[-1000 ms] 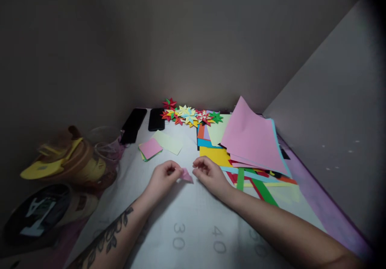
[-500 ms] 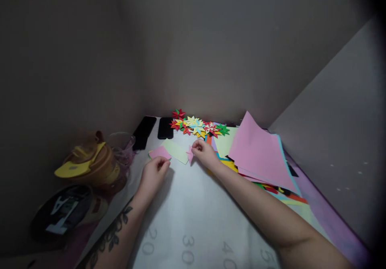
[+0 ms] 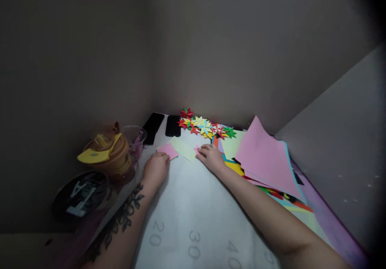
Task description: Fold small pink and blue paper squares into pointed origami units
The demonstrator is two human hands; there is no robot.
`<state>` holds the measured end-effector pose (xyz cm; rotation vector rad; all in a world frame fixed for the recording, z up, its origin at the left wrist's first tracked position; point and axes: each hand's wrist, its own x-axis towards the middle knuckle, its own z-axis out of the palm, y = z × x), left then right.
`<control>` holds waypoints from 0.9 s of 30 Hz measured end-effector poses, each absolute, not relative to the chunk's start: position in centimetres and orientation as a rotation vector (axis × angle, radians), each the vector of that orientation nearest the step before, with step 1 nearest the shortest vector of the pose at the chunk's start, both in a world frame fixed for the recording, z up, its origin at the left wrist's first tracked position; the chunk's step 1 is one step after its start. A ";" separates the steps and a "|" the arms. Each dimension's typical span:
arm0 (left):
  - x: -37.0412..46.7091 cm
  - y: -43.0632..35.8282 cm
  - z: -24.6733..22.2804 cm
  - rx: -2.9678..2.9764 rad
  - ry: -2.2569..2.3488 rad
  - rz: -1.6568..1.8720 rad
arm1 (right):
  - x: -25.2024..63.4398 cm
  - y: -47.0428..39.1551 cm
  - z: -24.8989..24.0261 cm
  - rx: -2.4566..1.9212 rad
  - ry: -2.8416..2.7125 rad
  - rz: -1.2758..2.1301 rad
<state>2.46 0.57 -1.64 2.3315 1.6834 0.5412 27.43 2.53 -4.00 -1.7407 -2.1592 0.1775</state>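
Note:
My left hand [image 3: 156,167] rests at the near left edge of a small pink paper square [image 3: 168,150], its fingers curled together on that edge. A sliver of green shows beneath the square. My right hand [image 3: 211,157] is low over the white mat, fingertips closed on a small folded pink paper piece [image 3: 197,149], mostly hidden by the fingers. Between the two hands lies a pale green paper strip [image 3: 184,148]. Several folded paper stars [image 3: 205,126] in red, yellow, green and white are heaped behind it.
Large pink sheets [image 3: 265,156] top a stack of coloured paper on the right. Two black phones [image 3: 173,126] lie at the back left. A clear plastic cup [image 3: 135,136], an orange-brown container [image 3: 105,152] and a round black item [image 3: 80,196] stand left. Numbers mark the white mat [image 3: 181,204].
My left hand has moved onto the pink square's edge. My right hand has lowered with the folded pink piece towards the mat. The whole view has shifted slightly, so things appear further right.

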 end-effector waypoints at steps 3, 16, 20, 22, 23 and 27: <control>2.4 0.5 -1.5 2.322 1.706 0.546 | 27.5 2.3 -3.6 -1.750 -2.189 0.172; 2.6 -0.2 -0.6 2.192 1.774 0.926 | 28.2 -7.7 -3.2 -1.175 -2.258 0.215; 5.2 -2.2 0.3 1.768 1.535 1.207 | 28.9 -8.1 -3.4 -1.194 -2.020 0.253; 6.9 -3.1 0.1 1.420 1.378 1.082 | 29.0 -8.0 -3.4 -1.229 -1.924 0.348; 7.6 -3.6 -0.1 1.328 1.276 1.015 | 28.9 -7.9 -3.4 -1.223 -1.903 0.417; 9.5 -4.6 -1.1 1.141 1.114 0.898 | 28.5 -8.0 -3.1 -1.119 -1.939 0.600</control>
